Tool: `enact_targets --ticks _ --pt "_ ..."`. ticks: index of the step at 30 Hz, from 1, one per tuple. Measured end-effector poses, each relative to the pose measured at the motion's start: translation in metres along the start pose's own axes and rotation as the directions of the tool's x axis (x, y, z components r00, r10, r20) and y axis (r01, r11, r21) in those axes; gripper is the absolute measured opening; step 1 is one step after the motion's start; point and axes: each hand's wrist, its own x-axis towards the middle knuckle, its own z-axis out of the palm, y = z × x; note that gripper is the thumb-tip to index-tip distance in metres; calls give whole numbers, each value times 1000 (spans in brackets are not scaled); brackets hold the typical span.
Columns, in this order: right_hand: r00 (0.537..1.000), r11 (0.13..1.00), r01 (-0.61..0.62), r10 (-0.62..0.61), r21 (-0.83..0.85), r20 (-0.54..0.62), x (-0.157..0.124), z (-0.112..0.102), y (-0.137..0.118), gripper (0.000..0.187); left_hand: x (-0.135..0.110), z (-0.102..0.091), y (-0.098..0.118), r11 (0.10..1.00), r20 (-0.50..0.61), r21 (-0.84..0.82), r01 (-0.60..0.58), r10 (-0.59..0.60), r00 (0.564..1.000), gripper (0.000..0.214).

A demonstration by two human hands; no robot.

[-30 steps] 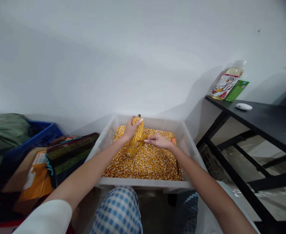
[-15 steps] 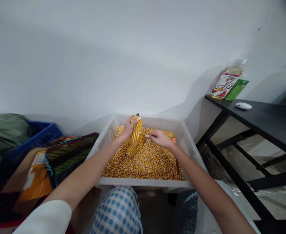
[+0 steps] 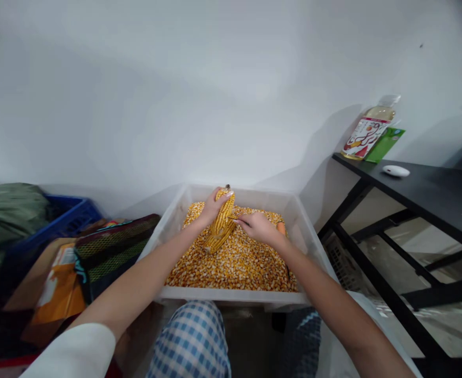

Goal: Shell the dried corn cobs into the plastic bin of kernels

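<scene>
My left hand (image 3: 212,206) is wrapped round an upright ear of corn (image 3: 223,211) with yellow kernels and a dark tip at the top. Below and against it, a second ear of corn (image 3: 216,243) lies tilted on the loose corn kernels (image 3: 234,268). From the closed fingers of my right hand (image 3: 258,227), a thin dark pointed tool (image 3: 233,218) reaches left to the side of the upright ear. Its handle is mostly hidden in my fist, so its exact kind cannot be made out. The kernels fill a whitish plastic bin (image 3: 231,295).
An orange-handled thing (image 3: 281,228) lies in the bin's right side, partly behind my forearm. At right stands a black table (image 3: 443,194) with a bottle (image 3: 368,131), a green packet (image 3: 384,145) and a white object (image 3: 396,171). Left are a mesh bag (image 3: 115,252) and blue crate (image 3: 73,210).
The upright ear and my left hand have shifted slightly right. My right hand has turned a little, and the tool still meets the ear's side.
</scene>
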Motion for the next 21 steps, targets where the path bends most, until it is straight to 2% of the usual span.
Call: enact_targets --ticks 4,7,10,13,17,21 --pt "999 1000 15 -16 14 30 1 -2 -2 34 -2 3 1 1000 32 19 1 -2 999 32" --pt "995 994 35 -45 108 87 2 -8 3 38 -4 7 0 995 35 75 -63 60 998 32" --pt "979 975 11 -56 223 194 1 -17 9 44 -8 14 1 969 62 196 -149 139 988 33" --pt "954 946 -18 -80 322 287 -2 -24 17 48 -14 21 7 926 138 310 -215 180 974 34" --pt "930 923 -42 -103 382 353 -6 -27 28 47 -24 27 17 882 244 403 -245 154 957 37" --pt "938 907 -143 -3 397 346 -8 -21 38 38 -34 32 20 788 350 528 -316 137 927 43"
